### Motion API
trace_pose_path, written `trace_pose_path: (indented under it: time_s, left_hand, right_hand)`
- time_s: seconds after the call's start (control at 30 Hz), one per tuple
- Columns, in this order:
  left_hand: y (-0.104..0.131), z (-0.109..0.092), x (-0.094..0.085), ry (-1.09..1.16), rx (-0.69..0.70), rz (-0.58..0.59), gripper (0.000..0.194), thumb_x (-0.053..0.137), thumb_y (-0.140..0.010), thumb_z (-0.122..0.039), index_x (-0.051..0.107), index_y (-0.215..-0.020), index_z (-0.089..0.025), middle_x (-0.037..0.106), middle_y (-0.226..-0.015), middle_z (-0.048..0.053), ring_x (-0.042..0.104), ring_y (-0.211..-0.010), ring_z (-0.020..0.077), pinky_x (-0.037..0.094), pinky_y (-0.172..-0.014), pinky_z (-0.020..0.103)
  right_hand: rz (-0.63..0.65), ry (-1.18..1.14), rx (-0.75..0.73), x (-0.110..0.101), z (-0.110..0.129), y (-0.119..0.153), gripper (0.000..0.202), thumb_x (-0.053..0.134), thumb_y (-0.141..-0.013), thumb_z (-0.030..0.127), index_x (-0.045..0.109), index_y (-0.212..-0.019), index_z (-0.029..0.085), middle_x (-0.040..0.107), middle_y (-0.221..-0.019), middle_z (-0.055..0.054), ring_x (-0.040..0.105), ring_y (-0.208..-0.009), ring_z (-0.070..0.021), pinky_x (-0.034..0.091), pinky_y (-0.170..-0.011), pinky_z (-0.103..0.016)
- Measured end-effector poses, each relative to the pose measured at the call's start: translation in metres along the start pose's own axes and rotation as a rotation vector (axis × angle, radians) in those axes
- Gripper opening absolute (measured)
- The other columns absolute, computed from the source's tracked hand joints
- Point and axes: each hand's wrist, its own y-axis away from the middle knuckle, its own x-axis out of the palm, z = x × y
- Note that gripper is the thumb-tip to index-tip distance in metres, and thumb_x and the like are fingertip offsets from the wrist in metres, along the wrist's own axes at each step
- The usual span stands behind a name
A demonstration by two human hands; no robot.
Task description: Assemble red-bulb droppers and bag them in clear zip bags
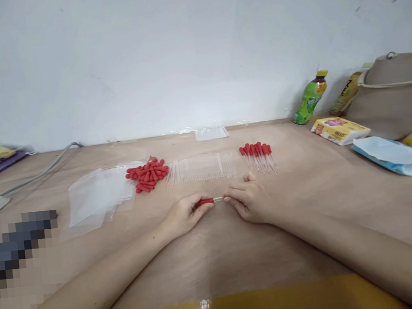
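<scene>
While left fingers [200, 211] clamp the red bulb [206, 201] and right fingers [234, 193] the thin tube [218, 199], keep both in line.

I see a pale bluish-white wall [182, 55], apparently scuffed at upper right, behind a brown, plastic-covered tabletop [325, 220] with glossy reflections.

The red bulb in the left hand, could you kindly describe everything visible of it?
The red bulb looks like matte rubber. The left hand pinches it roughly level, fingers hiding its left end. Its visible end faces right, meeting a thin clear tube in the right hand; how deep the tube sits is unclear.
</scene>
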Motion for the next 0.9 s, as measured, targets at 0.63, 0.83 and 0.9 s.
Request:
trace_pose_path:
  time_s: [0.63, 0.83, 0.9]
  left_hand:
    - [-0.002, 0.011, -0.011, -0.116, 0.043, -0.081, 0.031, 0.058, -0.081, -0.034, 0.057, -0.108, -0.018, 0.061, -0.08, 0.003, 0.055, -0.065, 0.0124, 0.047, -0.062, 0.025]
    - [-0.004, 0.013, -0.016, -0.207, 0.065, -0.084, 0.025, 0.056, -0.081, -0.027, 0.058, -0.104, -0.017, 0.056, -0.08, 0.003, 0.051, -0.066, 0.0122, 0.045, -0.062, 0.026]
    - [-0.004, 0.013, -0.015, -0.22, 0.062, -0.068, 0.021, 0.055, -0.082, -0.027, 0.059, -0.1, -0.016, 0.056, -0.08, 0.003, 0.051, -0.066, 0.0123, 0.044, -0.063, 0.026]
  right_hand:
    - [0.14, 0.037, 0.107, -0.012, -0.003, -0.008, 0.019, 0.046, -0.085, 0.025, 0.063, -0.077, 0.02, 0.066, -0.073, -0.002, 0.055, -0.071, -0.0148, 0.024, -0.069, -0.03]
    - [0.055, 0.139, 0.748, -0.035, -0.059, -0.019, 0.026, 0.048, -0.08, 0.035, 0.065, -0.071, 0.019, 0.067, -0.07, -0.005, 0.058, -0.064, -0.0187, 0.031, -0.056, -0.028]
    - [0.043, 0.276, 0.901, -0.039, -0.08, -0.023, 0.03, 0.045, -0.08, 0.037, 0.066, -0.07, 0.017, 0.067, -0.07, -0.009, 0.06, -0.067, -0.023, 0.031, -0.054, -0.029]
